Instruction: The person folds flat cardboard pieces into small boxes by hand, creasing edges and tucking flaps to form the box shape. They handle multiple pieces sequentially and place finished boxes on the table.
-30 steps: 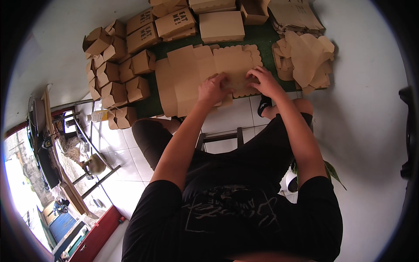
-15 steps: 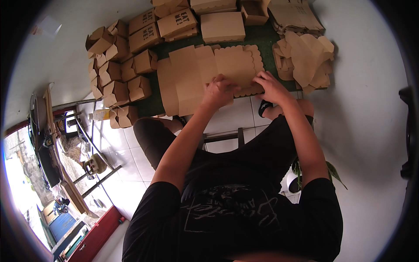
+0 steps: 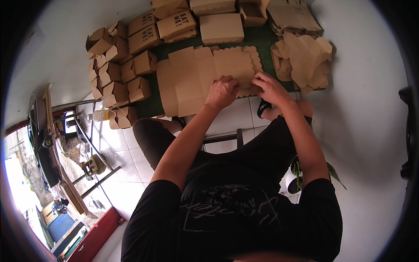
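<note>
A flat brown cardboard box blank point(image 3: 196, 78) with scalloped edges lies on a green mat point(image 3: 266, 41). My left hand point(image 3: 222, 91) grips the blank's near edge with curled fingers. My right hand point(image 3: 268, 87) pinches the same edge a little to the right, at a scalloped flap. Both forearms reach forward from my seated body.
Folded brown boxes point(image 3: 126, 70) are piled along the mat's left side and more closed boxes point(image 3: 176, 24) stand at the back. A heap of flat blanks point(image 3: 305, 56) lies at the right. A bottle point(image 3: 102, 115) lies on the white tiled floor, with a metal stool frame point(image 3: 222, 137) under my legs.
The blank has been pulled slightly toward me and both hands have shifted along its near edge, closing on the scalloped flap.
</note>
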`<state>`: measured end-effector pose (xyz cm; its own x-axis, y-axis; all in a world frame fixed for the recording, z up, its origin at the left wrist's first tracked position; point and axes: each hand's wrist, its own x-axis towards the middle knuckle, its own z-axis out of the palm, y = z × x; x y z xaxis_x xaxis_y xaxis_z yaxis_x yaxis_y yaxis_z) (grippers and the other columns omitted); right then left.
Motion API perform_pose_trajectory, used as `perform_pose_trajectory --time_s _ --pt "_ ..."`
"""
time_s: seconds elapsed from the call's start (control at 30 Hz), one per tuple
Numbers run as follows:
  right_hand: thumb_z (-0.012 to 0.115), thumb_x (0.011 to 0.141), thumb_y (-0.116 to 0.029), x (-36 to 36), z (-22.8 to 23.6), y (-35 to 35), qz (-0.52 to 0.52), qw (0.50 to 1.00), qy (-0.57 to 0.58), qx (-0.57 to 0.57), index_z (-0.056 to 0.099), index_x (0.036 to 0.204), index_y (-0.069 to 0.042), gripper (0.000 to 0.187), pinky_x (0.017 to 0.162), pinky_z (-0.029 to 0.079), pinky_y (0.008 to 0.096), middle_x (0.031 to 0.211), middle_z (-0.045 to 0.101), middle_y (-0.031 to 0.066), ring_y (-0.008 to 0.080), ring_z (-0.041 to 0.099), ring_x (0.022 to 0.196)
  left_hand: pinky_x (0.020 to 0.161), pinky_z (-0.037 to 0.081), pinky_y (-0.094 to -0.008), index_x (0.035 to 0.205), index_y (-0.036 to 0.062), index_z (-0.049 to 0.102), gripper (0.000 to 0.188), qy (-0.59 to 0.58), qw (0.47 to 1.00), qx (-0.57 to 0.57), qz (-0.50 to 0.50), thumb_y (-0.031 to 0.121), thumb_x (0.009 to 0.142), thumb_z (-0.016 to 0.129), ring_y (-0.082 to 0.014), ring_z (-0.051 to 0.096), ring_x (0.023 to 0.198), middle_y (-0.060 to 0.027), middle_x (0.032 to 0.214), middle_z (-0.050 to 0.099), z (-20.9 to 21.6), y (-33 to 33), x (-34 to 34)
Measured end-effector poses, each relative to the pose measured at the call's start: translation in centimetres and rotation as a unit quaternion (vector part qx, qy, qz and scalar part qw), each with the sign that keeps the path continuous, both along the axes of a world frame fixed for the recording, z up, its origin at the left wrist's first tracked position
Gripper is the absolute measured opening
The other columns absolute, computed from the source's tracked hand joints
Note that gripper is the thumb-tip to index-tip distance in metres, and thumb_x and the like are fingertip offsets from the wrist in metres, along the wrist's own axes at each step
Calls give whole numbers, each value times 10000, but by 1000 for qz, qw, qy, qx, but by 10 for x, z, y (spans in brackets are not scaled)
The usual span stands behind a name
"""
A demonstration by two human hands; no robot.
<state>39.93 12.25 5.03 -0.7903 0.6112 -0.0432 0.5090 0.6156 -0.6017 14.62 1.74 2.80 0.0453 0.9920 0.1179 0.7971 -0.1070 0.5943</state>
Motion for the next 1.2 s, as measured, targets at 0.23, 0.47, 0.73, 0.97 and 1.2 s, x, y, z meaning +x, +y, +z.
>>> perform_pose_trajectory --time_s 0.23,0.47,0.73,0.97,1.2 --pt "854 906 1 6 -5 1 27 999 16 11 820 1141 -8 237 995 610 482 1140 746 115 367 735 1180 1050 538 -531 1137 218 870 141 57 998 -9 -24 244 1011 813 -301 746 1178 -36 1105 786 1 -4 3" --pt "811 919 17 4 -17 3 3 998 47 -39 831 1086 -15 171 949 611 513 1100 755 156 410 753 1096 1105 487 -529 1086 226 929 138 -3 999 4 -45 318 1024 847 -287 732 1226 -11 1180 834 -6 -3 7" --pt "807 902 50 5 -16 8 -19 997 46 -66 824 1094 3 198 933 617 513 1101 782 180 427 762 1090 1054 431 -540 1055 305 937 129 -20 999 -11 -34 357 945 891 -248 670 1268 38 1112 802 -17 3 14" --pt "838 928 26 0 -25 8 -87 990 59 -97 795 1112 -4 191 876 644 480 1078 816 188 400 812 1016 1035 419 -543 1039 325 929 140 17 998 -58 -12 385 918 890 -269 672 1252 41 1118 814 -16 7 26" --pt "896 928 -33 -6 -37 14 -159 976 31 -145 762 1097 -13 217 831 652 458 1030 834 190 349 837 944 1008 431 -544 915 265 885 177 53 992 -99 61 440 888 881 -276 710 1182 34 985 843 -19 24 43"
